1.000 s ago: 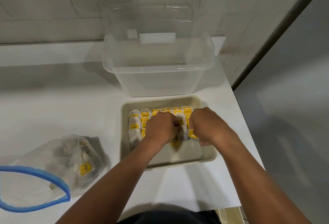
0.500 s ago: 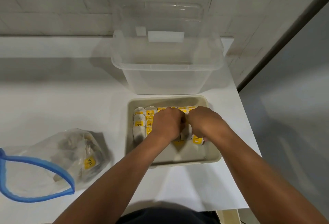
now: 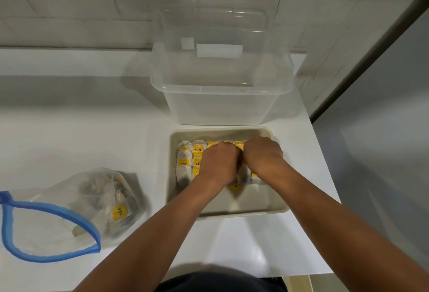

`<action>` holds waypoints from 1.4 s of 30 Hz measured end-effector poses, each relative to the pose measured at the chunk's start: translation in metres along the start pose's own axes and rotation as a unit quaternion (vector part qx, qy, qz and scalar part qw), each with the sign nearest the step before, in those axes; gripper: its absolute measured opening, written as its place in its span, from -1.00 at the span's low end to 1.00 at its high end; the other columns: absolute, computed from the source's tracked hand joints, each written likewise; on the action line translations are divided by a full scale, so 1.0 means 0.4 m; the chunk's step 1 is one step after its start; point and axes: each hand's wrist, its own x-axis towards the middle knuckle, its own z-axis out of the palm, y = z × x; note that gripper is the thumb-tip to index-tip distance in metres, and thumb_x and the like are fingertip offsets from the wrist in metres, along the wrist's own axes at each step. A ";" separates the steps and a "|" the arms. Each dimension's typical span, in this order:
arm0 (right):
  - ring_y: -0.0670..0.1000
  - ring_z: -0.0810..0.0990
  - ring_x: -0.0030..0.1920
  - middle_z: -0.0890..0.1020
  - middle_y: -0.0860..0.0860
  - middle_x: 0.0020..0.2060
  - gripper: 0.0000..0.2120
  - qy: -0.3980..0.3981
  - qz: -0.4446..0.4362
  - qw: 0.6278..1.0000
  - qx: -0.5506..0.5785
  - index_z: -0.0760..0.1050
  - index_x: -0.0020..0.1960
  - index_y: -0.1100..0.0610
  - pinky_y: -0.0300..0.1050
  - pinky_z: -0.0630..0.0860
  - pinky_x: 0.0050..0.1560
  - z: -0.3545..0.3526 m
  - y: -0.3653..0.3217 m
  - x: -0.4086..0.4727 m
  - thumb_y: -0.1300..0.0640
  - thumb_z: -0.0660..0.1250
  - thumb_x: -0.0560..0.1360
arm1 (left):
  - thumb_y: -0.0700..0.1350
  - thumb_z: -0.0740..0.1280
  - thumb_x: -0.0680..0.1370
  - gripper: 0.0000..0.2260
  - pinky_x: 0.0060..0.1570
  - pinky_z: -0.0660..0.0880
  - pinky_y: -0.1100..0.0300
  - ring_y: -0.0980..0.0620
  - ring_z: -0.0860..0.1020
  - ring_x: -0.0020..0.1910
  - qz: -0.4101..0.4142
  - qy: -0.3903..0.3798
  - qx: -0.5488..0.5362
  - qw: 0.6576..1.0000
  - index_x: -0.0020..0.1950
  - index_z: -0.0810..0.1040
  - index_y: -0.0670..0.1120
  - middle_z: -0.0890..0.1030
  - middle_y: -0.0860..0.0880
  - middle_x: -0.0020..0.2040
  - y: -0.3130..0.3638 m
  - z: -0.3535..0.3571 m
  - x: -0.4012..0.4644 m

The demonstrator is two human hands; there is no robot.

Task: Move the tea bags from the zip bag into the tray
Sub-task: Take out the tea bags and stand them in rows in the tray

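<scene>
A beige tray [image 3: 243,214] lies on the white table, with rows of white tea bags with yellow tags [image 3: 184,164] packed along its far side. Both my hands are inside it, knuckles up and side by side. My left hand [image 3: 219,164] and my right hand [image 3: 263,154] have their fingers curled down into the tea bags at the middle of the rows, and their fingertips are hidden. The near part of the tray is bare. At the left lies the clear zip bag [image 3: 58,217] with its blue zip rim open, and several tea bags [image 3: 119,210] are still inside it.
A large clear plastic tub [image 3: 220,96] stands right behind the tray, against the white brick wall. The table's right edge runs close beside the tray, with grey floor beyond it. Bare table lies between the bag and the tray.
Both hands have shifted slightly toward the tray's far side and closer together over the tea bag rows. The zip bag has not moved on the table.
</scene>
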 end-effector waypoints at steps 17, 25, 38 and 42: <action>0.08 0.71 -0.28 0.67 0.17 -0.07 -0.78 -0.061 -0.080 0.988 0.117 0.62 0.08 0.20 -0.11 0.64 -0.27 -0.019 0.093 -0.152 0.34 0.27 0.51 | 0.06 0.21 0.63 -0.73 -0.11 0.40 0.14 -0.11 0.57 0.13 0.064 -0.139 -0.007 0.988 0.28 0.58 0.20 0.61 -0.04 0.14 -0.015 -0.057 -0.096; 0.13 0.62 0.08 0.62 0.14 0.10 -0.77 -0.091 -0.104 0.990 0.017 0.53 0.18 0.20 -0.16 0.39 -0.15 0.112 0.062 -0.154 0.25 0.20 0.58 | 0.02 0.22 0.62 -0.68 -0.17 0.33 0.12 -0.13 0.58 0.10 0.087 -0.126 0.059 0.986 0.38 0.48 0.15 0.61 -0.08 0.12 0.021 -0.037 -0.124; 0.11 0.60 0.14 0.62 0.11 0.15 -0.71 -0.063 -0.089 0.992 0.057 0.52 0.29 0.14 -0.16 0.47 0.01 0.112 0.067 -0.149 0.15 0.29 0.59 | 0.04 0.19 0.65 -0.62 -0.13 0.33 0.09 -0.15 0.56 0.14 0.069 -0.127 0.038 0.989 0.48 0.34 0.13 0.59 -0.11 0.16 0.025 -0.033 -0.130; 0.10 0.59 0.14 0.62 0.08 0.15 -0.73 -0.028 -0.086 0.992 0.092 0.54 0.27 0.09 -0.15 0.48 -0.01 0.109 0.070 -0.174 0.16 0.22 0.61 | 0.06 0.21 0.63 -0.63 -0.13 0.35 0.09 -0.18 0.56 0.11 0.071 -0.105 0.016 0.992 0.45 0.36 0.10 0.59 -0.14 0.13 0.021 -0.047 -0.137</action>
